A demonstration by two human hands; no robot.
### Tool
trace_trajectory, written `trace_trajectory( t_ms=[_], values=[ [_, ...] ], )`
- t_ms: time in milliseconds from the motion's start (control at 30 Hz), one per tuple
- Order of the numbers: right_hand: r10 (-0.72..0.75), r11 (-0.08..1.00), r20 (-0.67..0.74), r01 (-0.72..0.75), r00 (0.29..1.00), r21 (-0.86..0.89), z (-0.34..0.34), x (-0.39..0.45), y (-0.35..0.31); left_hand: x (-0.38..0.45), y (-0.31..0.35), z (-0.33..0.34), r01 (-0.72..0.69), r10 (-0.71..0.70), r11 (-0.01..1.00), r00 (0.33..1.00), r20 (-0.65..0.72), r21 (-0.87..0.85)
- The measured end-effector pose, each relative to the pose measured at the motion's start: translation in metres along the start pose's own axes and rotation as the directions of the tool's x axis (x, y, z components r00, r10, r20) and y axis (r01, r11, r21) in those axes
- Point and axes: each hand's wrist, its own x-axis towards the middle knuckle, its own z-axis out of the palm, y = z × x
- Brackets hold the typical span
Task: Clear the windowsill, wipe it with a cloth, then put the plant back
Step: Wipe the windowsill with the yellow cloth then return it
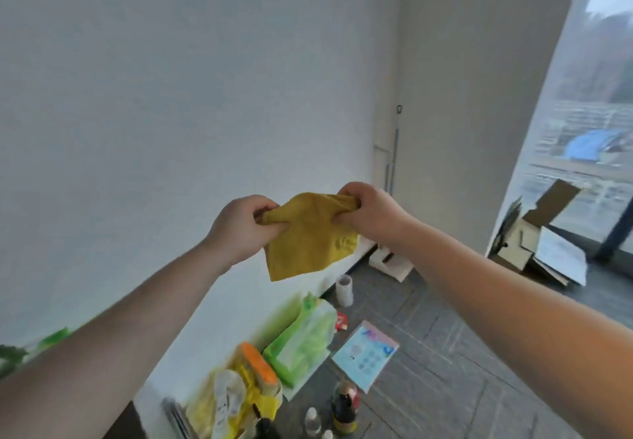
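Observation:
A yellow cloth (310, 238) hangs in the air in front of a white wall, held up at chest height. My left hand (241, 228) pinches its upper left corner. My right hand (371, 214) grips the upper right edge, bunching the fabric. The lower part of the cloth hangs loose between the two hands. Green leaves of a plant (20, 353) show at the far left edge, behind my left forearm. The windowsill itself is hidden from this view.
On the grey floor along the wall lie a green wipes pack (301, 342), a yellow bag (236, 401), several bottles (344, 408), a pale blue booklet (366, 353) and a paper roll (344, 289). Opened cardboard boxes (541, 236) stand by the big window (589, 113) at right.

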Motion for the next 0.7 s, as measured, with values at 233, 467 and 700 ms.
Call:
trace_trajectory(
  t_ms=[233,467,700],
  values=[
    [0.077,0.997,-0.284,-0.071,0.956,0.032,-0.151,-0.046,0.037,0.054,0.149,0.073,-0.243,0.265,0.953,0.959,0.105,-0.181],
    [0.203,0.979,-0.513,-0.176,0.834,0.102,-0.234,-0.082,0.094,0.086,0.233,0.159,-0.359,0.440,0.880,0.863,0.248,-0.312],
    [0.344,0.937,-0.629,-0.302,0.698,0.177,-0.295,-0.092,0.160,0.139,0.281,0.259,-0.380,0.550,0.815,0.745,0.378,-0.437]
  ],
)
